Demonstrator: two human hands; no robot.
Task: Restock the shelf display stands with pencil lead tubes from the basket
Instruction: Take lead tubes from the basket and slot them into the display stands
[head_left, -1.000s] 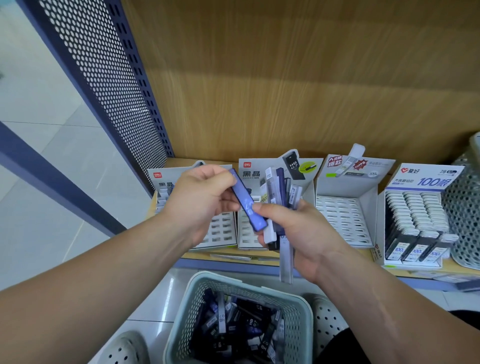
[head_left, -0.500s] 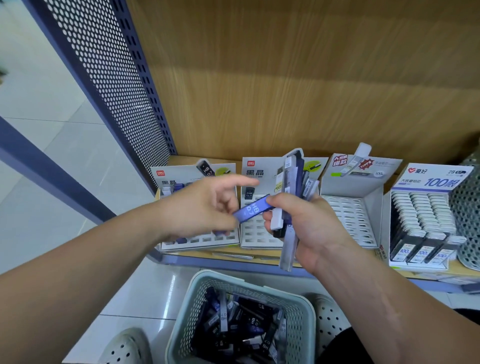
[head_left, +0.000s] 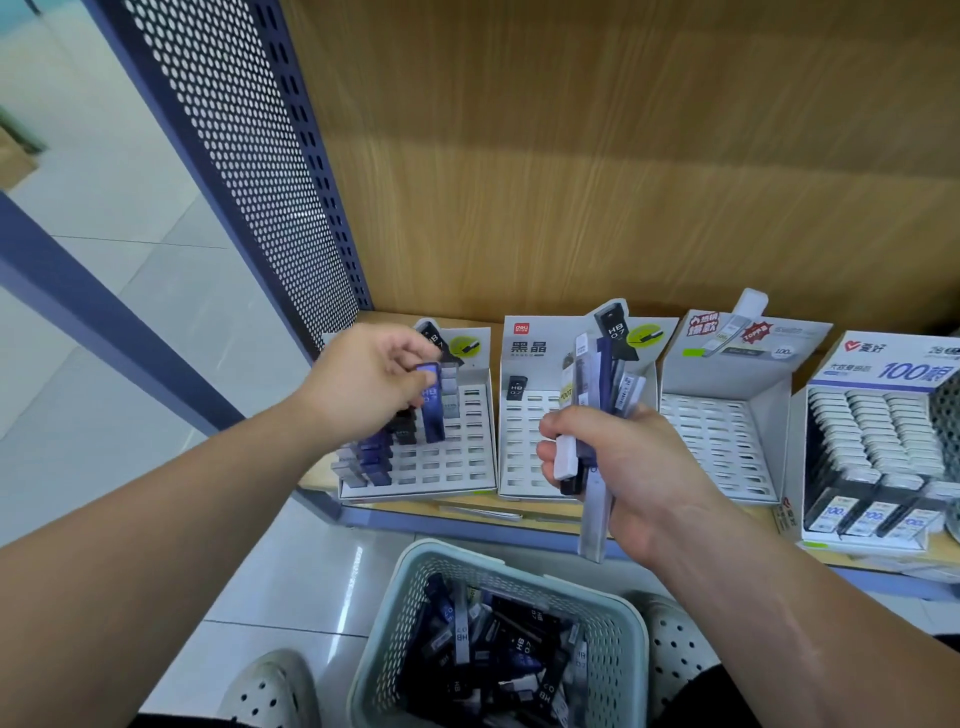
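The left hand (head_left: 371, 387) pinches one blue tube (head_left: 432, 410) by its upper end, long axis nearly upright, lower end just over the slots of the leftmost display stand (head_left: 467, 462), beside the rows already filled. This hand is the nearer one, so the coming move is probably a short push straight down into a free slot. The right hand (head_left: 623, 467) is clenched round a bundle of tubes (head_left: 597, 374) before the middle stand (head_left: 524, 441); the basket (head_left: 387, 639) below holds many more.

Blue tube (head_left: 431, 410) stands upright over the leftmost stand (head_left: 467, 460) at 10 o'clock (its left slots filled). The fanned bundle (head_left: 589, 374) is at centre, and the basket (head_left: 387, 644) holds more tubes at 6 o'clock.
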